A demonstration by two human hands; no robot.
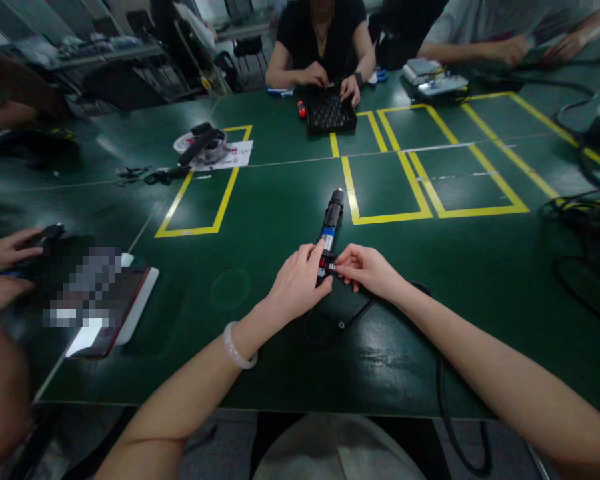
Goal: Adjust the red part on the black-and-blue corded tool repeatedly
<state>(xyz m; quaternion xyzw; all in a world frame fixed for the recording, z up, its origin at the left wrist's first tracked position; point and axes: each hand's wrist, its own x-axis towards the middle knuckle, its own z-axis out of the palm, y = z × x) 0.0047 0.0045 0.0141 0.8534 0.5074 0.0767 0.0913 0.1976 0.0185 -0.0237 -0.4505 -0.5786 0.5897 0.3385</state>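
A black electric screwdriver (pixel 333 215) with a blue band lies on the green table, its thin tip pointing away from me. My left hand (pixel 300 277) is wrapped over its rear part and presses it to the table. Close on the right, my right hand (pixel 364 268) pinches a small silver and red piece (pixel 329 266) against the screwdriver's side. Whether that piece is part of the tool I cannot tell. A black cable (pixel 360 312) runs from under my hands to the right and over the table's front edge.
Yellow tape (pixel 393 218) marks rectangles on the green table (pixel 280 360). A phone (pixel 115 313) lies to the left beside another person's hands (pixel 10 257). Across from me a person handles a black tray (pixel 331 123). Coiled black cables (pixel 585 220) lie at right, a tape roll (pixel 213 148) far left.
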